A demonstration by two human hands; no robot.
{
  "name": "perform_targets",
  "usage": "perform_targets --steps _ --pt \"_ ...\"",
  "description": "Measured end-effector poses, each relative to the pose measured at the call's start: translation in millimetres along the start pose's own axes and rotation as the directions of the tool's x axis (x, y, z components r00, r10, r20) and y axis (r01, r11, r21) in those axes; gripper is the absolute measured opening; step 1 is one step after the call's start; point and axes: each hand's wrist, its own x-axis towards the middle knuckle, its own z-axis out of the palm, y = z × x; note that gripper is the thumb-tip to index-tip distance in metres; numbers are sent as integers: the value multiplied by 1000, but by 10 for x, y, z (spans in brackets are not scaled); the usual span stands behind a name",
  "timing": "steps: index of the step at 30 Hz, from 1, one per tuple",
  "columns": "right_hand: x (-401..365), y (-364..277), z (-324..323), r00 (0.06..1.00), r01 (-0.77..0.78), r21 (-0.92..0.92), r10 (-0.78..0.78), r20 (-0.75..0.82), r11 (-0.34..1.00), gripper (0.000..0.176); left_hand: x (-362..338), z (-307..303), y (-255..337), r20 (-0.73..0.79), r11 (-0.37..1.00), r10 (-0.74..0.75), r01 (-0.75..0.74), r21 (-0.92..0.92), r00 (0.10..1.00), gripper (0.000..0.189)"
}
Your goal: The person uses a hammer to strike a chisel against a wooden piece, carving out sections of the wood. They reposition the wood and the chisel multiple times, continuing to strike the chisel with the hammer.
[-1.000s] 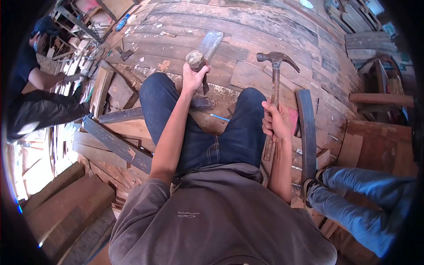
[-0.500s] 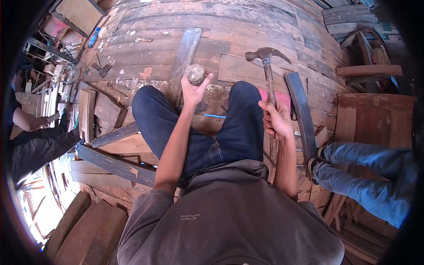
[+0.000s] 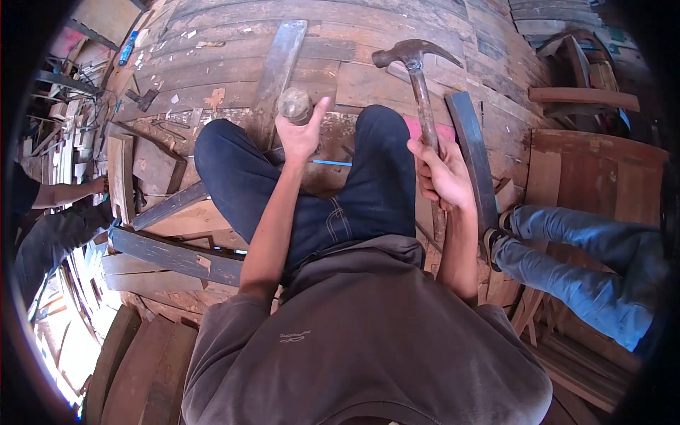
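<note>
My left hand [image 3: 299,139] is closed around a round-topped grey-brown block [image 3: 295,105]. Its worn end points up toward me, and the lower part is hidden by my fingers and palm. The block is held over the gap between my knees, near a long grey plank [image 3: 282,64] on the floor. In my right hand [image 3: 445,173] is a claw hammer [image 3: 423,92], gripped partway along its handle. The hammer stands nearly upright in this view, head away from me and claw to the right. A thin blue strip [image 3: 331,163] lies between my legs.
A dark beam [image 3: 473,159] lies right of my right hand. Beyond it are a person's jeans-clad legs [image 3: 567,255]. At left, another person's arm [image 3: 71,192] reaches to an upright wooden piece [image 3: 121,177]. A painted beam [image 3: 177,256] and a T-shaped tool [image 3: 144,100] lie leftward.
The view has shifted, so most things sit higher and further left. The hammer leans slightly more to the left. The person at left has moved a hand toward the upright wooden piece.
</note>
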Motion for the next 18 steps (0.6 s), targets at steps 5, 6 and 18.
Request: perform_targets --steps 5,6,18 --pt "-29 -12 14 1000 8 10 -8 14 1000 24 -140 -77 -69 21 997 80 -80 -11 997 19" --pt "-31 -11 12 1000 16 14 -16 17 1000 23 -179 -123 -62 49 996 87 -86 -22 995 18" --pt "-91 145 -82 1000 -1 68 2 -7 998 28 -12 -317 -146 434 1000 -9 0 20 901 21"
